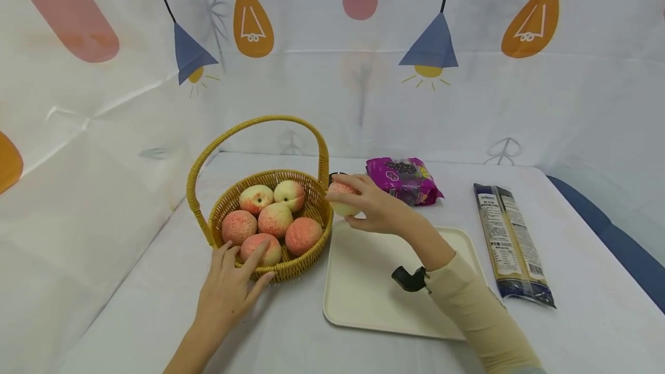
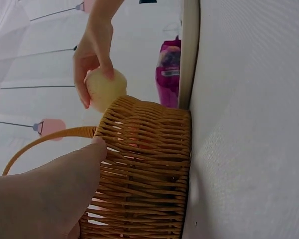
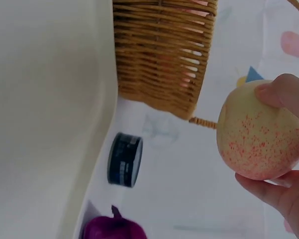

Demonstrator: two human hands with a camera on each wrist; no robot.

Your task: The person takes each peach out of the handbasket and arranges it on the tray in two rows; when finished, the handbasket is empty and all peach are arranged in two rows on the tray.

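A yellow wicker basket (image 1: 296, 273) with a tall arched handle holds several pink-and-cream peaches (image 1: 275, 220). My left hand (image 1: 228, 290) rests on its near rim, fingers spread and fairly straight, the index finger reaching over the nearest peach. In the left wrist view the thumb (image 2: 97, 149) lies along the rim. My right hand (image 1: 381, 206) grips another peach (image 3: 261, 132) between thumb and fingers. That peach is held up beside the basket's right side, near the foot of the handle and over the far left corner of a cream tray (image 1: 384, 287).
Behind the right hand lies a purple snack bag (image 1: 402, 180). A small dark round tin (image 3: 125, 160) stands between basket and bag. Right of the tray is a long blue-and-clear packet (image 1: 511, 244). A patterned white curtain (image 1: 322, 91) hangs behind the table.
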